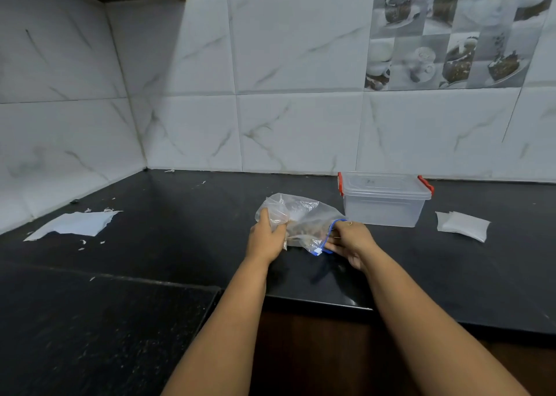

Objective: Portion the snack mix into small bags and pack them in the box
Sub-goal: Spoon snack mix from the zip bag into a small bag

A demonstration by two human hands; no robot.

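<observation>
Hands [307,239] gripping snack bag [304,218], box [385,203] just beside, counter edge [316,302] near

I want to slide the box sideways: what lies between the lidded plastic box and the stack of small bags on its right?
Head view: only bare black counter lies between box and small bags.

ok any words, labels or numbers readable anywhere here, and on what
Nothing can be read for certain.
Clear box lid: a faint dark mark, too blurred to read.
Zip bag held by the hands: no print visible.
White packets: blank from here.
Picture tiles: cups only, no lettering.
</observation>
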